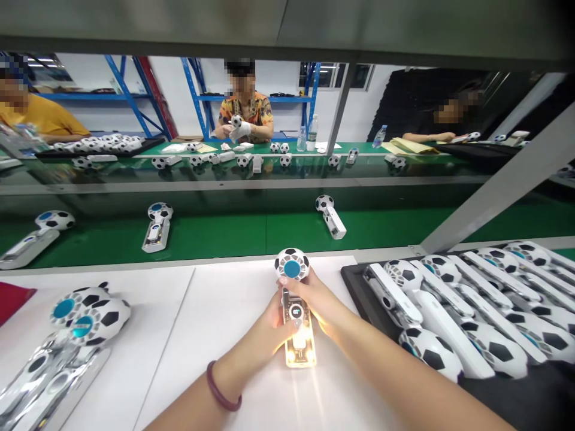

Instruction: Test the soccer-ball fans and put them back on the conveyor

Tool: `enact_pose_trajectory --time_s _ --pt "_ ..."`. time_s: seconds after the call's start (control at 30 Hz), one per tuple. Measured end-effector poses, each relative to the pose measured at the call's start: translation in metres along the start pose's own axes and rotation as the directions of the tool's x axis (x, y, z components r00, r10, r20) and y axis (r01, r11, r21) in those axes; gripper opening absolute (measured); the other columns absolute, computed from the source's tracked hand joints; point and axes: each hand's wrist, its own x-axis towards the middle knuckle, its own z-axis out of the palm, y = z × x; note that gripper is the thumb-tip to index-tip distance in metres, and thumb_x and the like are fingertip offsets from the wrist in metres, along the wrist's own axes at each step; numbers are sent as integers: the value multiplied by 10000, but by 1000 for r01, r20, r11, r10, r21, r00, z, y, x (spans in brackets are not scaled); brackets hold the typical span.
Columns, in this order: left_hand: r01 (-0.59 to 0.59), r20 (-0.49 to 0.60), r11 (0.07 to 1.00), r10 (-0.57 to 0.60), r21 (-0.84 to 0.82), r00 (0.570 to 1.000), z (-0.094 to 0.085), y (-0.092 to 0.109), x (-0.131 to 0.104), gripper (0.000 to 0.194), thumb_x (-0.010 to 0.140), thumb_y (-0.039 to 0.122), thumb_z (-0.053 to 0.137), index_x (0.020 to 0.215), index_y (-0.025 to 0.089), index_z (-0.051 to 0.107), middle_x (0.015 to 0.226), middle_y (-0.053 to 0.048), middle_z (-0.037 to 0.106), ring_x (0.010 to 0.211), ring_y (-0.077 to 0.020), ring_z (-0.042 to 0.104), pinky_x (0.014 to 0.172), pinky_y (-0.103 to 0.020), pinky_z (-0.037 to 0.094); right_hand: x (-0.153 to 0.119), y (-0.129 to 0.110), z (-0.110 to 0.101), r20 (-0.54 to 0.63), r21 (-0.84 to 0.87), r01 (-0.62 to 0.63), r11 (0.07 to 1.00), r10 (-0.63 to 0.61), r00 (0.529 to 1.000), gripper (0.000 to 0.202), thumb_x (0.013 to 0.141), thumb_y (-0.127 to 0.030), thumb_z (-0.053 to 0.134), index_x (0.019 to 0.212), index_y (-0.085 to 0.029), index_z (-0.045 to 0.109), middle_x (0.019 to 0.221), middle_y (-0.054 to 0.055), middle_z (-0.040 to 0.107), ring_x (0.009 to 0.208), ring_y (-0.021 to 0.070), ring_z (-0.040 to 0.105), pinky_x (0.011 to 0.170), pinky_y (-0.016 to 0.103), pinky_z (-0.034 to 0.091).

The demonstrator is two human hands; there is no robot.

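Observation:
Both of my hands hold one handheld fan upright over the white work surface, its round head patterned like a soccer ball with a blue disc in the middle. The clear handle glows warm yellow, and a small round display on it is lit. My left hand is closed around the handle's left side, thumb lying just under the display. Around the neck and right side wraps my right hand, its thumb across the top of the handle. The fingers behind the fan are hidden.
At left lie more fans with clear handles. A black tray packed with white-handled fans stands at right. Beyond runs a green conveyor belt carrying several fans. A slanted metal post rises at right. Co-workers sit across the line.

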Motion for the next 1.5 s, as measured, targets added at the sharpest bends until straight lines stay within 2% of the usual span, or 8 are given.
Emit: enact_pose_trajectory --time_s 0.1,0.3,0.73,0.97,1.17,1.3,1.4,1.5 --pt "1 -2 1000 -1 12 1000 0 1 -1 541 782 301 633 1247 204 373 1271 -143 483 1181 -301 454 963 -433 391 0 0 0 65 -8 -15 1000 15 998 395 699 -378 660 985 -205 450 664 -11 598 568 175 572 577 305 449" --pt "26 3 999 -26 -22 1000 -6 -5 0 642 771 307 644 1297 210 289 1171 -140 530 993 -277 575 867 -445 454 0 2 -2 -23 -71 16 997 -18 1000 419 682 -373 679 1014 -218 475 898 17 609 765 183 580 638 278 440" --pt "22 110 1000 -20 -16 994 -15 -10 0 846 745 299 669 1372 221 107 1209 -165 472 957 -283 585 868 -475 449 3 7 -3 -28 -50 36 998 -37 999 442 700 -378 683 1056 -226 470 929 11 567 801 169 550 674 277 436" --pt "-27 100 993 15 115 995 -15 -9 -3 859 771 307 635 1405 258 57 1411 -152 255 1247 -308 349 1013 -466 335 -1 2 0 -66 155 -36 987 47 997 409 719 -385 660 1033 -199 474 830 1 554 745 146 546 664 259 450" --pt "21 99 999 -25 39 995 -20 -8 -2 783 726 339 680 1332 235 195 1158 -138 504 971 -287 588 853 -452 459 1 1 -2 -51 -64 26 998 -29 998 465 703 -348 678 1088 -213 455 955 14 572 828 156 566 688 249 461" --pt "21 115 1000 -20 -7 993 -20 -6 -2 719 725 346 684 1277 224 239 968 -82 565 835 -264 636 748 -416 499 0 3 -6 63 -227 -92 970 109 992 356 732 -377 621 1000 -177 501 736 10 575 545 143 541 424 233 396" --pt "-4 123 997 -6 74 992 -18 -4 -5 740 752 329 657 1311 228 181 1044 -104 552 906 -274 619 801 -432 486 0 5 -8 127 -179 -144 973 168 978 325 751 -390 572 982 -165 544 682 24 571 482 146 517 333 214 307" --pt "-6 95 987 -9 159 995 -17 -4 -6 779 781 293 623 1358 239 103 1271 -162 431 1122 -308 503 877 -426 456 1 7 -9 125 -70 -124 990 132 983 314 732 -316 601 1003 -160 567 705 32 593 564 149 560 418 219 385"
